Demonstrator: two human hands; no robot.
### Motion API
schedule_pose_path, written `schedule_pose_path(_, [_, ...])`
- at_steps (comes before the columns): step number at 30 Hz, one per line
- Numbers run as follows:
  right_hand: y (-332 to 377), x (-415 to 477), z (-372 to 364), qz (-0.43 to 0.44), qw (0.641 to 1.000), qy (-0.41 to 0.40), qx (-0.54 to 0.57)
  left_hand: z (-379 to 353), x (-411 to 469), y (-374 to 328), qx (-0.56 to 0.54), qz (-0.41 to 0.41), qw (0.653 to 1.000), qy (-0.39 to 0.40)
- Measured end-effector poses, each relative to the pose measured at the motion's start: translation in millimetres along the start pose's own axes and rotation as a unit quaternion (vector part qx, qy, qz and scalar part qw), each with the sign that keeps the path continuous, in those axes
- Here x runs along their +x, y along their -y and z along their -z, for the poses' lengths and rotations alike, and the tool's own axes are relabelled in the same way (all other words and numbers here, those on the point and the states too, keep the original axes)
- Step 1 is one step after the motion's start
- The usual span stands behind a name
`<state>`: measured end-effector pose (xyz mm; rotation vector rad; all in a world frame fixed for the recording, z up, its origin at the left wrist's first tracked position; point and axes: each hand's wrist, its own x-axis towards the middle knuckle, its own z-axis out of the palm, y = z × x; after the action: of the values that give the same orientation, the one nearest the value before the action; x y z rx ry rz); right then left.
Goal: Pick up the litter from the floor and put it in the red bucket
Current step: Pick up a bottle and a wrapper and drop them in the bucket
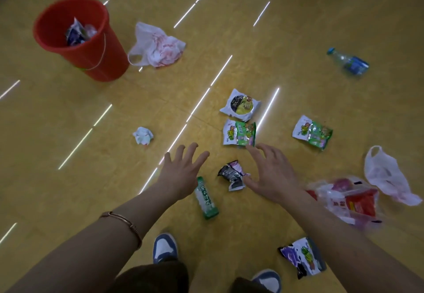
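The red bucket (101, 49) stands at the upper left with a few wrappers inside. Litter is scattered over the yellow floor. My left hand (181, 171) reaches forward with fingers spread, holding nothing, above a green bottle (206, 201). My right hand (270, 173) is also spread and holds nothing; it hovers beside a crumpled black wrapper (231, 174). Its fingertips are near a green snack packet (239, 133). Beyond that lies a white and yellow packet (241, 104).
A white plastic bag (158, 45) lies beside the bucket and a paper ball (143, 135) at centre left. To the right are another green packet (313, 132), a clear bottle (350, 63), a pale bag (387, 175), a red-printed bag (351, 201) and a purple packet (302, 256). My shoes (164, 247) are below.
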<state>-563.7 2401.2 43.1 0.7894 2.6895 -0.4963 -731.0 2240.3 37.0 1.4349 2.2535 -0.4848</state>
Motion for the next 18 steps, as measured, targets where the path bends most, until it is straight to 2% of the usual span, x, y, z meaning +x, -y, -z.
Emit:
schedule_pose_path(4, [-19.8, 30.7, -83.5, 0.016, 1.0, -0.001, 0.006, -77.9, 46.6, -3.5, 0.072, -0.06, 0.995, 0.021])
schedule_pose_path(9, [-35.2, 73.3, -165.3, 0.013, 1.0, 0.009, 0.008, -159.0, 96.5, -6.6, 0.083, -0.125, 0.988, 0.036])
schedule_pose_path(14, [-38.5, 98.3, -232.9, 0.017, 1.0, 0.004, 0.019, -216.9, 132.4, -9.9, 0.089, -0.213, 0.972, 0.045])
schedule_pose_path(18, [-46.9, 116.8, -266.2, -0.005, 1.0, 0.017, 0.007, -244.6, 156.4, -12.4, 0.118, -0.234, 0.964, 0.041])
